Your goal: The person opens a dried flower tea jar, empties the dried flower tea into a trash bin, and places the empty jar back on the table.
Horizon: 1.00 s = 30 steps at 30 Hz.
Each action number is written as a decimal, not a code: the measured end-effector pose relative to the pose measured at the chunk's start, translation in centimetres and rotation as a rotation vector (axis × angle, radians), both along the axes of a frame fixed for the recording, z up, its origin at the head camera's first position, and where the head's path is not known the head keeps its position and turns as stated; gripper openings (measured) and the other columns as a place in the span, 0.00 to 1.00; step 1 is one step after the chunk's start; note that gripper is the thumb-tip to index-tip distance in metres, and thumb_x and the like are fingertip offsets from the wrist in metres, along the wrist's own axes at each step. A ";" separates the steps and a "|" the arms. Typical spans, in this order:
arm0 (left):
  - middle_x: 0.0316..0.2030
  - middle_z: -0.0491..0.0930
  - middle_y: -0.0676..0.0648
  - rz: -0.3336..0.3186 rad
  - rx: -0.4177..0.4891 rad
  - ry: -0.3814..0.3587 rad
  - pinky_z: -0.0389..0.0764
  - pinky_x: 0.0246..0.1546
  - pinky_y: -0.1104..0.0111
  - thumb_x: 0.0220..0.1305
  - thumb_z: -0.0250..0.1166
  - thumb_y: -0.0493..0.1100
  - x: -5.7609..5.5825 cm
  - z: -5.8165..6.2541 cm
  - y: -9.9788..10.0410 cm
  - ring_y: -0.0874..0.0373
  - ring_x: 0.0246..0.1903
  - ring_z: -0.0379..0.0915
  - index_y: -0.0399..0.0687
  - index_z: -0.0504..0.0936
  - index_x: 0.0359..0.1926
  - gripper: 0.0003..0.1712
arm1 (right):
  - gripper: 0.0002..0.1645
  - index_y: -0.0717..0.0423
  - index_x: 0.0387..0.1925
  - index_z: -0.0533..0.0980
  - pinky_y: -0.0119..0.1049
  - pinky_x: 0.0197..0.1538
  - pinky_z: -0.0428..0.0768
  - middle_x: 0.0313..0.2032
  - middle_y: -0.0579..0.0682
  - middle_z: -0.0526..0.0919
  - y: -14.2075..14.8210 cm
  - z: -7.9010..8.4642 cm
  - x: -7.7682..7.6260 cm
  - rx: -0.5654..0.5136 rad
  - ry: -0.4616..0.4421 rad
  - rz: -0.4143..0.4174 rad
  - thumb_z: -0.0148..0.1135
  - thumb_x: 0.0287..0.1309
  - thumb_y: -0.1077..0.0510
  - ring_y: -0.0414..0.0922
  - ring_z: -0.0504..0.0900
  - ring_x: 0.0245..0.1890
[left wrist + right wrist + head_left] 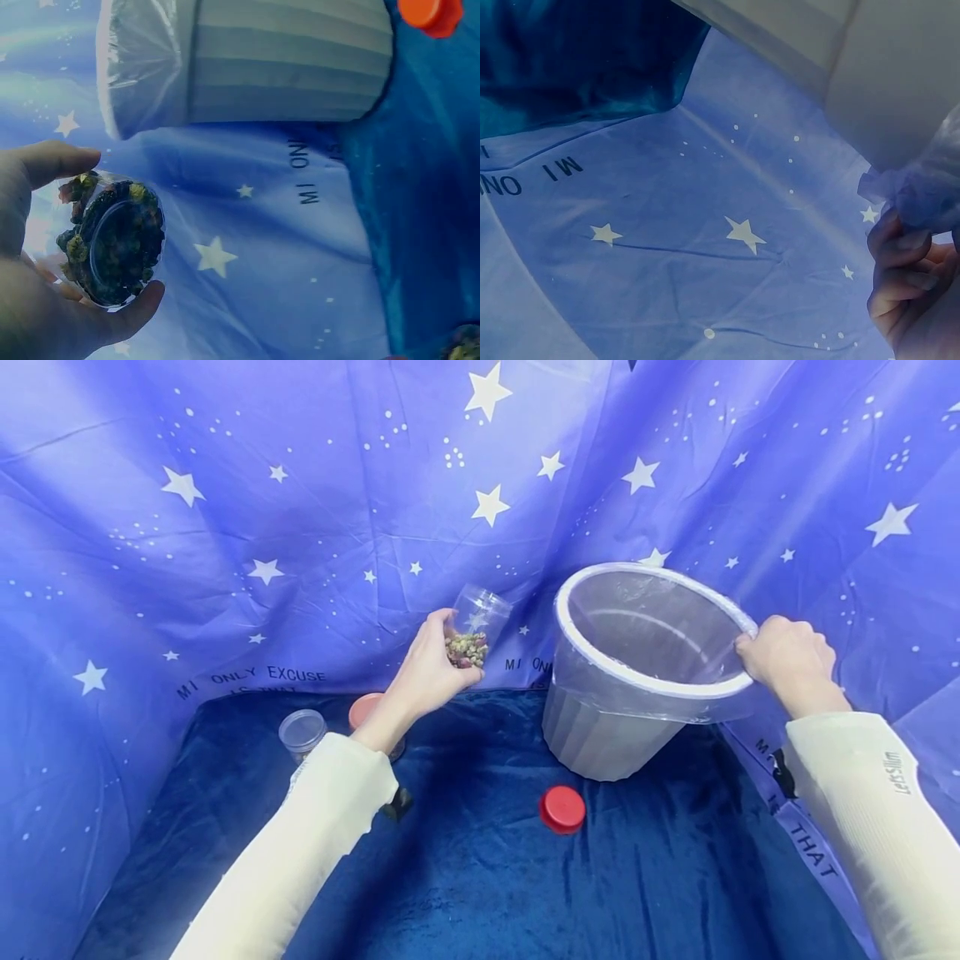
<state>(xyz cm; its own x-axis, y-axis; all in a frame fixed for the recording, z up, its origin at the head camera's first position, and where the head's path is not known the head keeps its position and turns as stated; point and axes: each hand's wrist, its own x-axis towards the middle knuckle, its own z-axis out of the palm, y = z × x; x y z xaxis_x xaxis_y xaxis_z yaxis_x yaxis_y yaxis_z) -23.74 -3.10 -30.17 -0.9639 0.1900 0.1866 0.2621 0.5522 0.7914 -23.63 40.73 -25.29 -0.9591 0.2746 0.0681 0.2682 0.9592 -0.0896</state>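
My left hand (431, 668) grips a clear plastic jar (483, 604), tilted with its mouth up and to the right. Small dried flower buds (467, 650) lie in its lower part. In the left wrist view, thumb and fingers curl round the jar (124, 244), whose base faces the camera. To the right, a pale ribbed trash bin (607, 743) leans slightly, lined with a clear plastic bag (637, 703). My right hand (791, 656) holds the bin's white rim on its right side. The right wrist view shows curled fingers (900, 270) at the bag's edge.
A red lid (562, 810) lies on the dark blue cloth (480, 885) before the bin. Behind my left forearm stand a clear-topped jar (302, 731) and a jar with an orange-red lid (365, 708). A star-patterned blue curtain (337, 527) surrounds the back and sides.
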 end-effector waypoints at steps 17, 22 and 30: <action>0.61 0.71 0.41 0.015 -0.055 0.107 0.71 0.62 0.58 0.48 0.71 0.40 -0.6 3.5 1.6 0.48 0.58 0.70 0.43 0.59 0.67 0.46 | 0.31 0.74 0.36 0.72 0.63 0.34 0.73 0.40 0.84 0.72 0.0 -0.1 0.1 -0.007 0.001 0.001 0.43 0.65 0.45 0.80 0.73 0.41; 0.58 0.71 0.41 0.008 -0.149 0.199 0.70 0.61 0.57 0.48 0.67 0.37 -0.9 4.7 2.1 0.46 0.56 0.69 0.42 0.60 0.67 0.43 | 0.31 0.74 0.36 0.72 0.62 0.33 0.73 0.39 0.83 0.73 0.0 -0.2 0.0 -0.003 -0.002 0.001 0.43 0.65 0.46 0.80 0.73 0.40; 0.57 0.69 0.37 -0.018 -0.235 0.276 0.69 0.61 0.56 0.49 0.66 0.35 -1.1 5.5 3.2 0.42 0.56 0.67 0.43 0.63 0.67 0.42 | 0.30 0.74 0.35 0.72 0.60 0.32 0.72 0.39 0.83 0.73 -0.2 0.0 0.2 0.003 -0.016 -0.003 0.43 0.65 0.46 0.79 0.74 0.39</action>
<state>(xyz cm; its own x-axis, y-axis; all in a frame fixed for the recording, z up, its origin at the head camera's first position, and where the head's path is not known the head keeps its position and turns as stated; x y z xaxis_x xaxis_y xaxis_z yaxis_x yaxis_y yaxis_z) -24.88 0.09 -24.70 -0.8795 0.2750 0.3883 0.4593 0.7039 0.5418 -23.47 40.56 -25.26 -0.9594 0.2771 0.0531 0.2723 0.9587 -0.0827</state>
